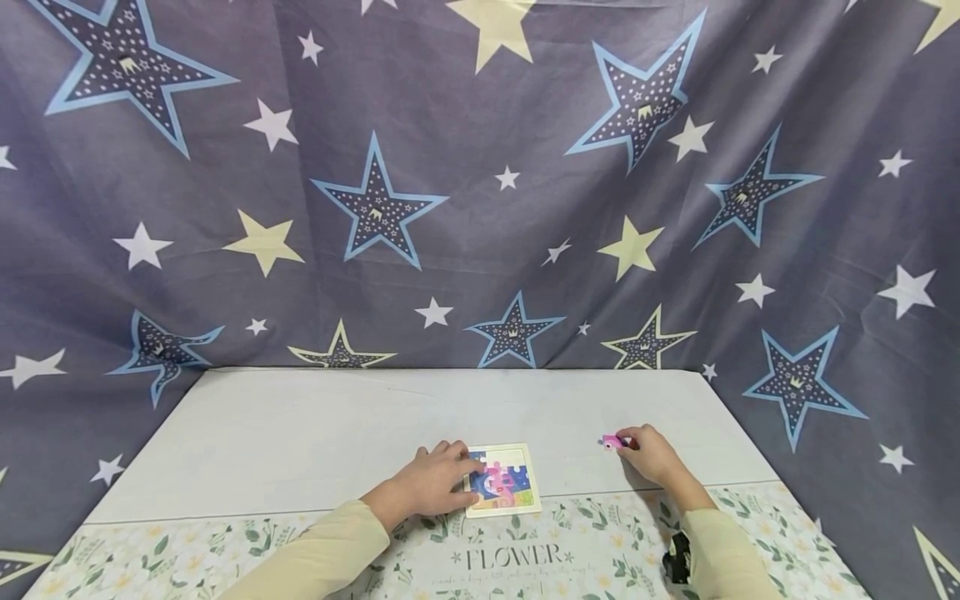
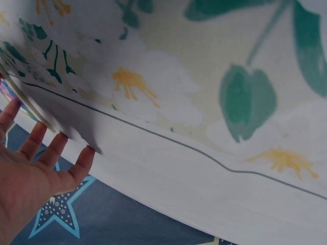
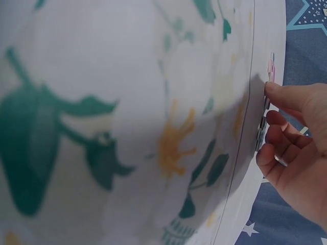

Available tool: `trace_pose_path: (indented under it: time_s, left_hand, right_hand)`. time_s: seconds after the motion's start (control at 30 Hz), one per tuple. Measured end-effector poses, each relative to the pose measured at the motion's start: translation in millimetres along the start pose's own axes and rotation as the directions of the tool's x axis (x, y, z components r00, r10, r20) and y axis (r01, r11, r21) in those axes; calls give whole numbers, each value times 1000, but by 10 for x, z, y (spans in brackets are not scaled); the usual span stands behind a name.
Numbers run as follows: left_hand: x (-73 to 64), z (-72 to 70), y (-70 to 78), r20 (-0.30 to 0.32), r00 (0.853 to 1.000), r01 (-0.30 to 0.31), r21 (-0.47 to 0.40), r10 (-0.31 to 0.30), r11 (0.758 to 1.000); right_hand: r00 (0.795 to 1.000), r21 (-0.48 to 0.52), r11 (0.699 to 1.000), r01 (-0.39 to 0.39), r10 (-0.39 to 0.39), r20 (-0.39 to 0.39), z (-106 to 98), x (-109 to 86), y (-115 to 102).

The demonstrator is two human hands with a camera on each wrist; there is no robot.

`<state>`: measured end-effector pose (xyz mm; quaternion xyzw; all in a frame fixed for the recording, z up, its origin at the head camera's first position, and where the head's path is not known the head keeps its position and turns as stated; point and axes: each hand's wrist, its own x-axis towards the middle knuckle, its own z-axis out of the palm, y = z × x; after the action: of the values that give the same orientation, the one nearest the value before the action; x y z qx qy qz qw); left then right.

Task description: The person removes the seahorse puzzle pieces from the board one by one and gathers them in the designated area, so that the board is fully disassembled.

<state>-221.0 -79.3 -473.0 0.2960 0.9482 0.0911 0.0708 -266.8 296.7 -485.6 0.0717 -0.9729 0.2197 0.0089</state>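
Observation:
A shallow jigsaw board (image 1: pixel 536 492) with a pale rim lies on the table, partly filled with a pink figure on a blue background. My left hand (image 1: pixel 433 483) rests on its left side with the fingers spread; in the left wrist view the fingertips (image 2: pixel 37 131) meet the board's edge. To the right, my right hand (image 1: pixel 654 457) has its fingers curled at a small group of loose puzzle pieces and pinches at one. A pink puzzle piece (image 1: pixel 611 443) shows beside the fingertips. The right wrist view shows the pieces (image 3: pixel 271 69) nearly edge-on, partly covered by the fingers.
The white tabletop (image 1: pixel 337 433) carries a flower-print cover (image 1: pixel 225 542) with the word FLOWER along its near side. A dark star-patterned curtain (image 1: pixel 450 275) hangs behind and beside the table. A black device (image 1: pixel 677 558) is strapped at the right wrist.

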Motion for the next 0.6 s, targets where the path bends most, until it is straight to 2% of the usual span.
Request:
trace_pose_path:
  time_s: [0.6]
  left_hand:
    - [-15,-5,1,-2,1000,-5,-7,5,1000]
  right_hand:
    - [1000,-5,1000,-3,3,22,-27,3,-35]
